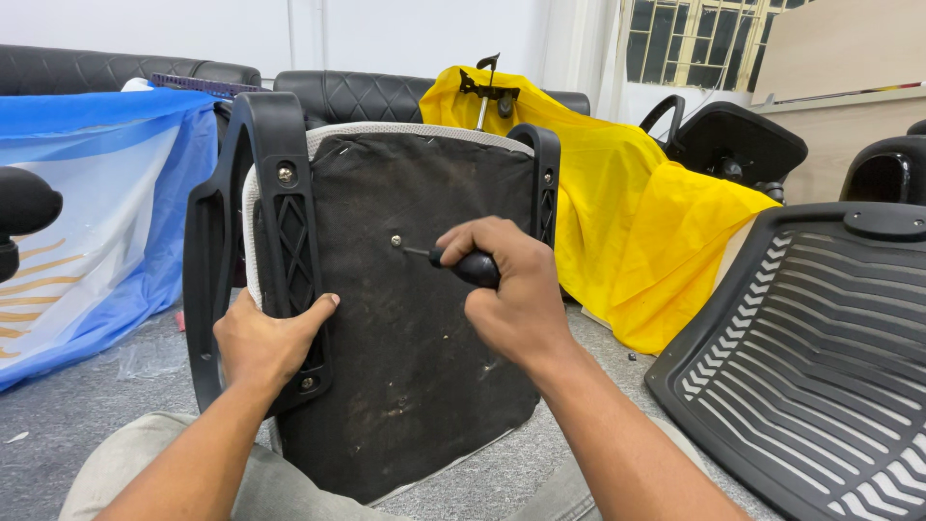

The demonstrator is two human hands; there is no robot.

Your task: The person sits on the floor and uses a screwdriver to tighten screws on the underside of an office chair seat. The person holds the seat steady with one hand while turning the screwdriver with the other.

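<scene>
Right hand (516, 289) is gripping a black-handled screwdriver (463, 262), closed around it, tip sitting on a screw (395, 240) in the upturned seat (415, 309) centre-near. Left hand (265, 338) is clasping the left armrest (241, 251). Yellow cloth (627, 203) is lying far right.

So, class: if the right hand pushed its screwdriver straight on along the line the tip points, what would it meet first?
The right hand aims the screwdriver up-left; its tip seems to sit already at the screw in the seat underside, so that screw comes first.
</scene>
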